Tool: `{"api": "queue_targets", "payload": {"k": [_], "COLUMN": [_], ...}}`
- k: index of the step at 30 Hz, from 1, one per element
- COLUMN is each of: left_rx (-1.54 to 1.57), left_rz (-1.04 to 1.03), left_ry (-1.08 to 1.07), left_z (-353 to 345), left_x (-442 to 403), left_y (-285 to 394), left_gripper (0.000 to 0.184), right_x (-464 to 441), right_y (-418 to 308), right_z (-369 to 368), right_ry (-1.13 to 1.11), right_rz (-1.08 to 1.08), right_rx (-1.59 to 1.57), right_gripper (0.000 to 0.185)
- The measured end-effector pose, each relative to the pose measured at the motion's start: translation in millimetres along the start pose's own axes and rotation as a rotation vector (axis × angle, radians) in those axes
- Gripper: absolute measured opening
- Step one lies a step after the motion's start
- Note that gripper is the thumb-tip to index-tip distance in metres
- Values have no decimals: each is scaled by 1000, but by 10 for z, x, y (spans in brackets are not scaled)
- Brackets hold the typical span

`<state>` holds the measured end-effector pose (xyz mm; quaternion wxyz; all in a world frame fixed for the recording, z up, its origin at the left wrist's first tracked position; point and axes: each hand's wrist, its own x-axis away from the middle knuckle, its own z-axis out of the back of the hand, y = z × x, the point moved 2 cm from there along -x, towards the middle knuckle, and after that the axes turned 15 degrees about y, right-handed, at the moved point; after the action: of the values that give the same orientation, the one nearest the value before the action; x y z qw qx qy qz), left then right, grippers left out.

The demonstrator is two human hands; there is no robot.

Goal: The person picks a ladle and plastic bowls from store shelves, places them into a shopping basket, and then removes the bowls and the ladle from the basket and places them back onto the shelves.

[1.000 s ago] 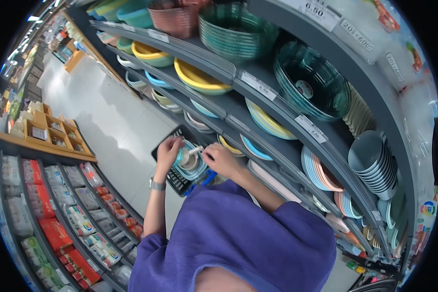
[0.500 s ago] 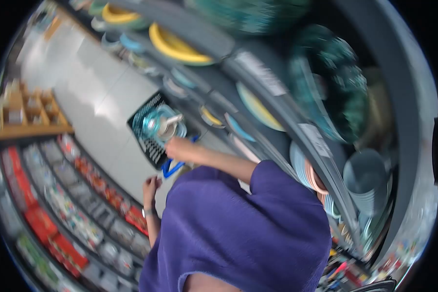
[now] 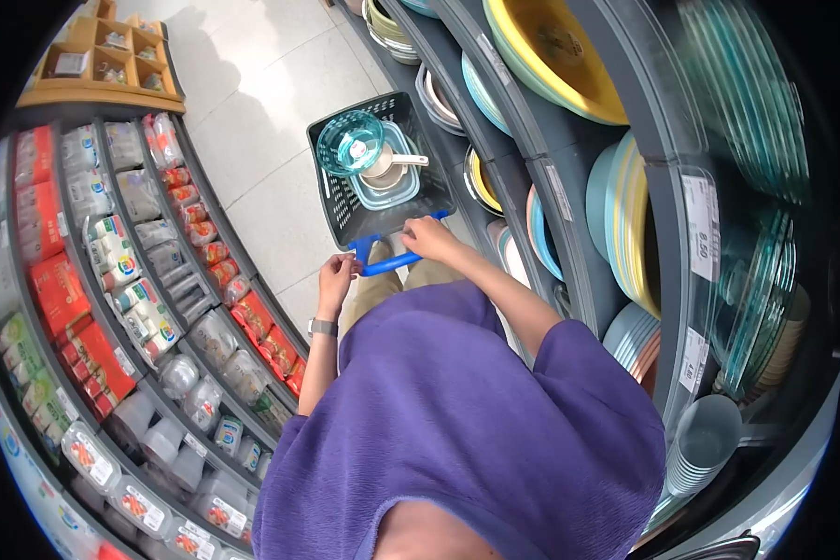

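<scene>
A black shopping basket [image 3: 331, 210] with a blue handle [image 3: 387, 267] is in front of me. Inside lie a clear teal bowl [image 3: 350, 140], a small light-coloured pan with a handle [image 3: 408, 160] and a pale blue rectangular basin [image 3: 389, 198]. My right hand [image 3: 429, 240] is closed over the right part of the blue handle, near the basket's rim. At the handle's left corner, my left hand [image 3: 337, 277] has its fingers curled against it. A watch sits on the left wrist.
Left of me, shelves hold red packs [image 3: 61, 294] and plastic cups [image 3: 163, 439]. Close on the right, shelves carry stacked yellow basins [image 3: 625, 224], teal glassy dishes [image 3: 765, 308] and grey cups [image 3: 705, 434]. A wooden compartment stand [image 3: 103, 93] is beyond, beside the tiled floor [image 3: 252, 140].
My left hand has come up to the blue handle from a spot apart from it. The right hand stays at the handle. The view has turned and become sharper.
</scene>
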<state>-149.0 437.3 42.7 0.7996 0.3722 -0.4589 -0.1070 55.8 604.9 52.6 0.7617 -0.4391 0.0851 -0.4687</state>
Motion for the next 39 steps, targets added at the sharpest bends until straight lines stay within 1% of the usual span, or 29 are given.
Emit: {"api": "queue_targets", "payload": {"k": [1, 3, 4, 6, 7, 9, 10, 11, 12, 13, 14, 16, 17, 18, 20, 21, 22, 23, 24, 26, 28, 29, 30, 31, 32, 34, 36, 38, 39], "left_rx": [0, 50, 50, 53, 44, 58, 48, 0, -52, -87, -85, -133, -158, -88, -139, -146, -12, 121, 262, 346, 294, 254, 254, 223, 195, 177, 6, -134, -191], "left_rz": [4, 48, 47, 105, 129, 175, 170, 136, 108, 44, 47, 112, 108, 121, 116, 122, 226, 330, 336, 199, 213, 217, 216, 140, 59, -17, -298, -313, -263], "left_ry": [-6, -12, -14, -62, -68, -67, -40, 9, 57, 121, 123, 250, 213, 264, 322, 316, 268, 219, 209, 233, 222, 217, 212, 178, 144, 82, 50, 52, -12], "left_z": [-11, -60, -91, -216, -283, -438, -493, -559, -599, -638, -710, -789, -820, -895, -1005, -1001, -990, -1010, -1027, -1069, -1000, -961, -913, -838, -754, -560, -315, -77, 44], "left_x": [-94, -312, -484, -876, -1093, -1653, -1824, -2035, -2208, -2388, -2544, -2834, -3134, -3293, -3697, -3654, -3539, -3488, -3535, -3521, -3443, -3411, -3368, -3284, -3178, -2807, -2451, -1934, -1809], "left_y": [6, 19, -31, -206, -332, -574, -570, -541, -552, -560, -595, -542, -744, -872, -1267, -1160, -844, -684, -665, -605, -533, -484, -526, -587, -619, -521, -403, 39, 34], "left_gripper": [27, 25, 25, 26, 26, 27, 29, 30, 32, 38, 38, 46, 51, 51, 50, 50, 45, 40, 34, 40, 44, 48, 48, 46, 46, 54, 68, 80, 82], "right_x": [-58, -217, -315, -570, -724, -1042, -1157, -1321, -1438, -1570, -1735, -2092, -2211, -2357, -2602, -2653, -2737, -2802, -2838, -2904, -2828, -2803, -2785, -2681, -2546, -2286, -1884, -1422, -1185], "right_y": [48, 175, 267, 473, 552, 730, 765, 802, 830, 869, 909, 975, 1029, 1043, 1134, 1141, 1116, 1126, 1203, 1311, 1426, 1456, 1442, 1311, 1201, 1073, 757, 637, 361], "right_z": [-47, -153, -257, -446, -527, -753, -813, -867, -920, -975, -1032, -1138, -1193, -1205, -1306, -1337, -1361, -1405, -1479, -1602, -1701, -1695, -1646, -1516, -1433, -1255, -1034, -1070, -943], "right_ry": [0, 37, 39, 185, 189, 228, 237, 241, 249, 257, 253, 340, 383, 358, 353, 350, 323, 296, 296, 294, 314, 365, 420, 438, 453, 666, 708, 737, 723], "right_rz": [-6, -151, -153, -124, -129, -244, -299, -296, -359, -418, -418, -447, -529, -588, -586, -598, -606, -614, -625, -619, -607, -580, -548, -582, -575, -380, -250, -312, -458], "right_rx": [3, -117, -116, 21, 42, 138, 175, 180, 172, 163, 165, 108, 74, 78, 110, 111, 110, 110, 112, 76, 79, 47, 16, -60, -60, -212, -234, -251, -320], "right_gripper": [27, 28, 28, 25, 24, 23, 22, 22, 22, 22, 22, 23, 27, 38, 56, 56, 62, 69, 69, 63, 64, 65, 67, 66, 66, 64, 61, 58, 54]}}
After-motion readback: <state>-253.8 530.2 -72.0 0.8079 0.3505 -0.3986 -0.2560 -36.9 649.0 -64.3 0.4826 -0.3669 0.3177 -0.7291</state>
